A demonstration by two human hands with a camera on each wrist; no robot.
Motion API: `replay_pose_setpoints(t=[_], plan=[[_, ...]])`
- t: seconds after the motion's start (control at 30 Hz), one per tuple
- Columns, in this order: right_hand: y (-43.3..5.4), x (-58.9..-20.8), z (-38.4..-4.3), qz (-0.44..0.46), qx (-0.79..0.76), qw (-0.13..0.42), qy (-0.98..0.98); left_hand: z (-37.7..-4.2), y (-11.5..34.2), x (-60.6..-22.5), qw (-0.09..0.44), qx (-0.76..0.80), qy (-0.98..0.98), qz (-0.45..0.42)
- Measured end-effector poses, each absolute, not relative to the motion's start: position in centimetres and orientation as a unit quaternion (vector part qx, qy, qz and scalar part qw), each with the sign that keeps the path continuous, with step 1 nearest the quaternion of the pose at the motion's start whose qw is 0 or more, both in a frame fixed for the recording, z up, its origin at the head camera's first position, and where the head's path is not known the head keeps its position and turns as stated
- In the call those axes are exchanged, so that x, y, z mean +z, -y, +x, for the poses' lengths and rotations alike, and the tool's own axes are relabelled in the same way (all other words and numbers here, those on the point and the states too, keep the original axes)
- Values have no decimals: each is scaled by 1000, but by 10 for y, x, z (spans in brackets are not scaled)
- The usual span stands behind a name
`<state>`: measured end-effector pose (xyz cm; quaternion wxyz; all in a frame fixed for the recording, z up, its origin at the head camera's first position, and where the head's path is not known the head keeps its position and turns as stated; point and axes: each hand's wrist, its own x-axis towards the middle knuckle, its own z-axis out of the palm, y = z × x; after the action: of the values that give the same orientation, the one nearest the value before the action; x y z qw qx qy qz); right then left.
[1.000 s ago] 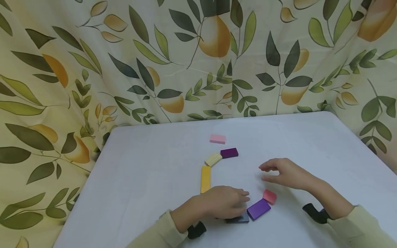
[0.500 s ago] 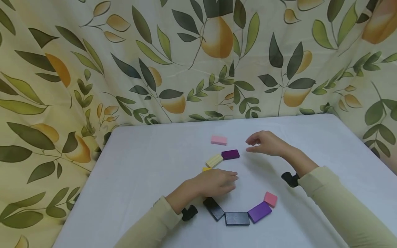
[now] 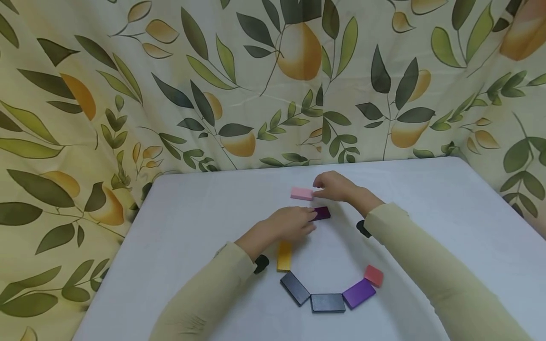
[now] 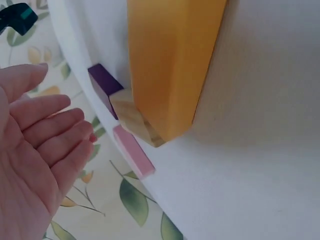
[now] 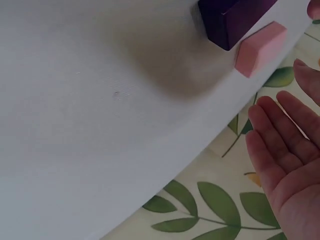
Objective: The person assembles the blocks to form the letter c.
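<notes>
My right hand [image 3: 337,186] reaches to the pink block [image 3: 301,193] at the back of the table, fingertips right at its right end, thumb and fingers apart. My left hand [image 3: 290,223] hovers with relaxed fingers and holds nothing. In the head view it hides the pale wooden block [image 4: 132,117] and part of the dark purple block [image 3: 323,213]; the left wrist view shows both. The yellow block [image 3: 284,257] emerges below that hand. Two dark grey blocks [image 3: 295,288], a purple block [image 3: 359,293] and a red block [image 3: 374,275] continue the curved row.
The blocks lie on a white-covered table [image 3: 204,208]. Behind it hangs a curtain [image 3: 264,113] printed with leaves and fruit. Black wrist cameras sit under both cuffs, and the forearms span the front of the table on either side of the row.
My right hand has moved from beside the red block back and left to the pink block. My left hand has moved away from the grey blocks toward the back, uncovering them. The blocks stay put.
</notes>
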<state>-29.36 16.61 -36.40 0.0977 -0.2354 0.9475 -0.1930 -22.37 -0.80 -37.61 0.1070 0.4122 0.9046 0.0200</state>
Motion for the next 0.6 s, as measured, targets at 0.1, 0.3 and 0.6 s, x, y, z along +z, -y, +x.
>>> replay_pose_setpoints(t=[0.1, 0.3, 0.6], plan=[[-158, -369, -299, -237, -188, 97, -948, -231, 7, -376, 103, 16, -900, 422], [-146, -378, -303, -247, -181, 71, -949, -238, 7, -384, 95, 1, -895, 436], [-140, -382, -303, -236, -180, 73, -952, -244, 6, -391, 78, 6, -886, 457]])
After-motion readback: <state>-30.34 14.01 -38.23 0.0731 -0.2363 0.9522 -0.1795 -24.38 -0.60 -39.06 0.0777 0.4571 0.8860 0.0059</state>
